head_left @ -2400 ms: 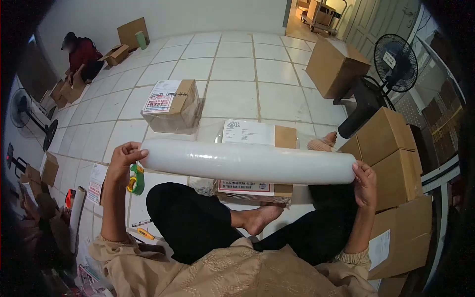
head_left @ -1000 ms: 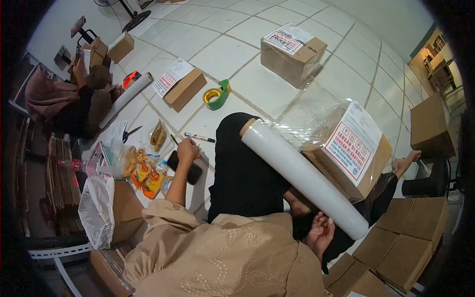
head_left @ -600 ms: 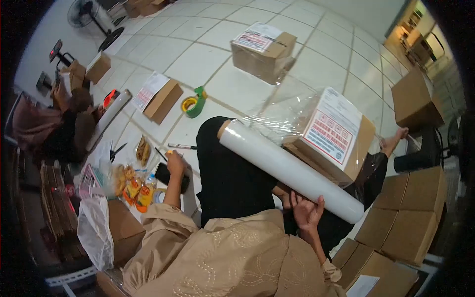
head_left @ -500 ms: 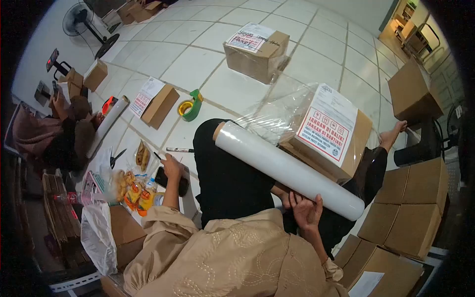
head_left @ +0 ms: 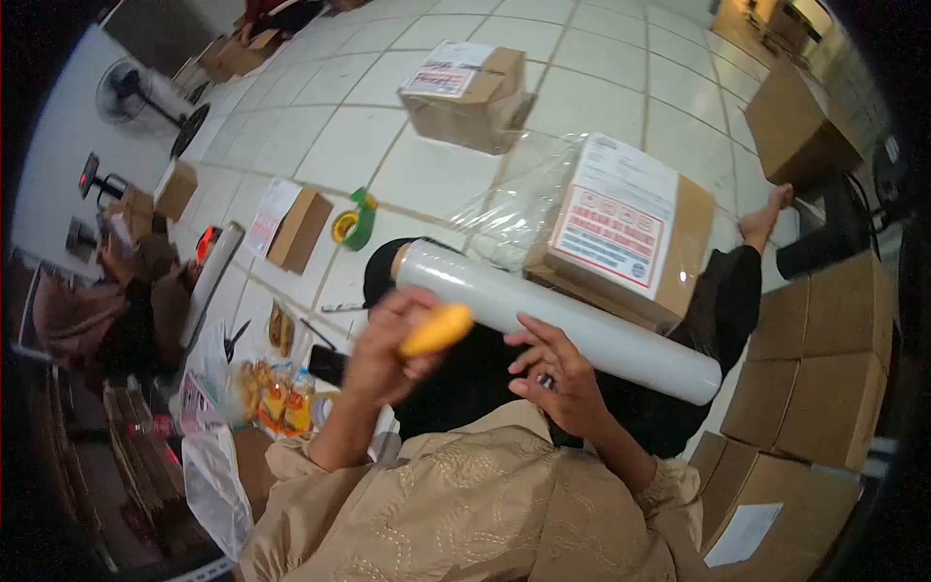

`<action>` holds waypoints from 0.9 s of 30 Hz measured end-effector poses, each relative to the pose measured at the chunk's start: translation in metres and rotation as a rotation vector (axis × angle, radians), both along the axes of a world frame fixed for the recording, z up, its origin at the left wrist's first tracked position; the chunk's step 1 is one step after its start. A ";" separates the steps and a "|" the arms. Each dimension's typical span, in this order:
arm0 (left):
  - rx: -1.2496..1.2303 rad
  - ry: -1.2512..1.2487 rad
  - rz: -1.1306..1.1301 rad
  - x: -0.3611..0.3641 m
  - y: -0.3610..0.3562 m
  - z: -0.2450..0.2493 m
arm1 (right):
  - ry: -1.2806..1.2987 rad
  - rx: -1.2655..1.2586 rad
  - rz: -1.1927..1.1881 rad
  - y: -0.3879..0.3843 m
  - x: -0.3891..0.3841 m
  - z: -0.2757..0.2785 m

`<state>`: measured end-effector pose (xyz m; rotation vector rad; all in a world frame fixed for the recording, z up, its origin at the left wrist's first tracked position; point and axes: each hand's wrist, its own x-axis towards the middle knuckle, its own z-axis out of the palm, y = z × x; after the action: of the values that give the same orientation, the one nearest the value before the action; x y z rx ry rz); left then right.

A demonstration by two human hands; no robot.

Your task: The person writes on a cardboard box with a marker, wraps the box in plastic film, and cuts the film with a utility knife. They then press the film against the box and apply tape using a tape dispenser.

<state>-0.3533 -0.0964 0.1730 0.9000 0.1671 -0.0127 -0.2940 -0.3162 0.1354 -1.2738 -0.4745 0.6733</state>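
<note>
Your left hand's [head_left: 388, 344] grip pinches a yellow cutter [head_left: 436, 330]; your right hand's [head_left: 562, 376] grip is loosely spread. The film roll [head_left: 562, 312] lies across your legs, between you and the labelled box [head_left: 693, 228], with loose clear film [head_left: 514, 194] beside it. Past your left knee sit the green tape dispenser [head_left: 360, 221] and small box [head_left: 303, 231]; farther off, a wrapped box [head_left: 480, 112].

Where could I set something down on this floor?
Bare tiles show between the green tape and far box, and between the labelled near box and upper-right box. Left of the lap is crowded: phone, snacks, scissors.
</note>
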 end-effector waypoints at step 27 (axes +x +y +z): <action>0.844 -0.108 -0.025 0.035 -0.099 -0.035 | 0.249 0.119 -0.464 -0.043 0.016 -0.006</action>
<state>-0.3186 -0.1952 0.1375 1.7411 0.0538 0.0894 -0.2776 -0.3595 0.1289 -1.1159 -0.0077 0.3952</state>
